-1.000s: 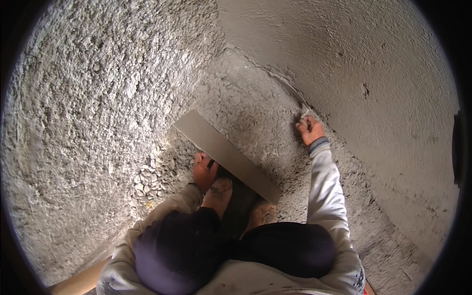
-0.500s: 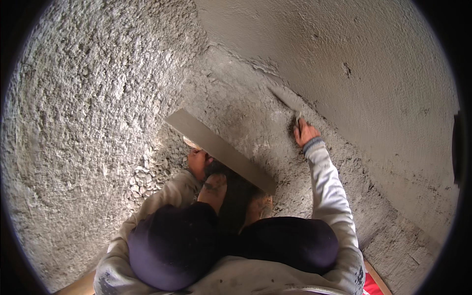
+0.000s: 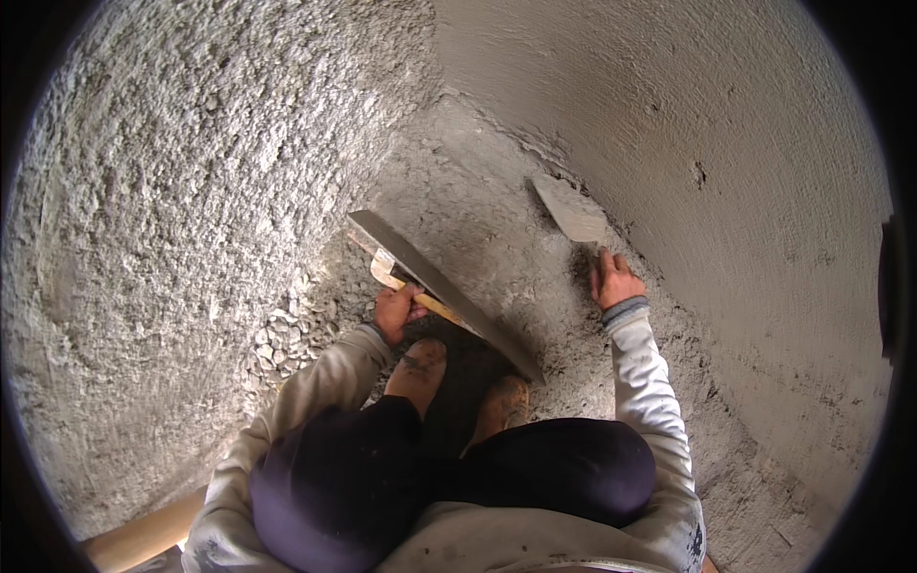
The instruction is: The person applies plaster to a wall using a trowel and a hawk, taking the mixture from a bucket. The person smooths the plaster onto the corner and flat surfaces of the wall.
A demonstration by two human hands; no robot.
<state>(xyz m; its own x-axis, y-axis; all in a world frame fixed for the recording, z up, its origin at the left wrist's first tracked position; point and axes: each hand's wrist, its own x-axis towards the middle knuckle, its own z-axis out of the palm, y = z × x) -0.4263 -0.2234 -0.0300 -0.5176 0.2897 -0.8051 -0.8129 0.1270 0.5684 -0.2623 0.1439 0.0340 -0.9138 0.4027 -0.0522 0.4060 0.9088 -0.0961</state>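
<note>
My left hand (image 3: pixel 392 313) grips the yellowish handle (image 3: pixel 441 309) of a long plastering float (image 3: pixel 457 304). The float is tilted on edge above my feet, its narrow grey blade slanting from upper left to lower right. Out to the right, my right hand (image 3: pixel 617 279) is closed around a trowel (image 3: pixel 573 212), whose handle is mostly hidden by the fingers. The trowel's flat grey blade points away and to the left, low over the rough floor beside the foot of the right wall. Whether it touches the floor, I cannot tell.
Coarse, bumpy plaster covers the left wall (image 3: pixel 210 181); the right wall (image 3: pixel 726 124) is smoother, with a small pit. Loose stone chips (image 3: pixel 277 349) lie at the left wall's foot. My bare feet (image 3: pixel 417 371) stand between the float and my knees. A wooden pole (image 3: pixel 143 535) is at lower left.
The float has tipped more onto its edge, so its handle now shows. The trowel has turned to show its flat blade, and my right hand sits slightly farther right and nearer.
</note>
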